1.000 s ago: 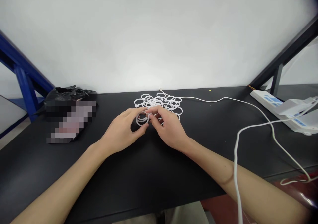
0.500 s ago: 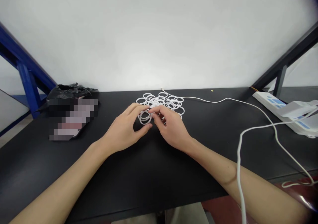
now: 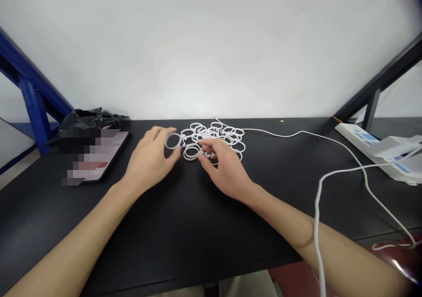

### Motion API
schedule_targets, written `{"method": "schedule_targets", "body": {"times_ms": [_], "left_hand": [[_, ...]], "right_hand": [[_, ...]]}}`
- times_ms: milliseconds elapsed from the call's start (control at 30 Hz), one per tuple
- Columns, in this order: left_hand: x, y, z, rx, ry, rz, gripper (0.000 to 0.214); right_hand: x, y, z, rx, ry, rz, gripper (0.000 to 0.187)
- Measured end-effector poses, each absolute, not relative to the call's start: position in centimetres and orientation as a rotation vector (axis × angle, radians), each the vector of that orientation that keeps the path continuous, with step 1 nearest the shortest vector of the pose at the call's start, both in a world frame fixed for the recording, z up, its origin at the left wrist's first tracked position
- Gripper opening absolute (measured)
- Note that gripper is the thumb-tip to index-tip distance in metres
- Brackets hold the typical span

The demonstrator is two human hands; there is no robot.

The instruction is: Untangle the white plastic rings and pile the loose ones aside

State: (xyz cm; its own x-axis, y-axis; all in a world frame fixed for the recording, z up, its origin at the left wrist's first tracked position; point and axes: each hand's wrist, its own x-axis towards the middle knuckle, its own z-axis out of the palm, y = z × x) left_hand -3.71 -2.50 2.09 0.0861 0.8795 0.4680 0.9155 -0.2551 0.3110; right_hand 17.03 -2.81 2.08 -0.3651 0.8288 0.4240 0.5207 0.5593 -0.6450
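A thin white ring (image 3: pixel 172 148) stands between the thumb and fingers of my left hand (image 3: pixel 147 158), which is closed on it above the black table, just left of the pile. The pile (image 3: pixel 232 130) is a loose tangle of several similar white rings, some with small knot-like bits. Over the pile's front edge rests my right hand (image 3: pixel 227 169), thumb and fingers apart, with rings close to and partly under the fingertips. Contact between those fingertips and the rings is hard to make out.
A phone (image 3: pixel 108 161), partly pixelated, and a crumpled black plastic bag (image 3: pixel 85 120) lie at left. White cables (image 3: pixel 290 135) cross the right side, one passing over my right forearm. A white power strip (image 3: pixel 358 134) stands at far right. A white wall rises behind the table (image 3: pixel 184 235).
My left hand has moved left, away from my right hand, carrying one white ring off the pile. My right hand has stayed near the pile with its fingers parted.
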Motion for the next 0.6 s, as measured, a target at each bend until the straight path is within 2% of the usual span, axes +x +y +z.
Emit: {"method": "schedule_targets", "body": {"times_ms": [200, 433, 600], "left_hand": [[-6.3, -1.3, 1.2, -2.070, -1.981, -0.750, 0.047], [-3.2, -2.5, 1.3, -2.583, -1.480, -0.734, 0.024], [-2.9, -2.4, 1.0, -2.624, -1.422, -0.782, 0.017]], "right_hand": [[17.0, -3.0, 2.3, -1.118, -2.130, 0.438, 0.018], [17.0, -2.8, 1.9, -1.205, -2.145, 0.359, 0.020], [17.0, -2.7, 1.8, -1.218, -2.171, 0.308, 0.021]]}}
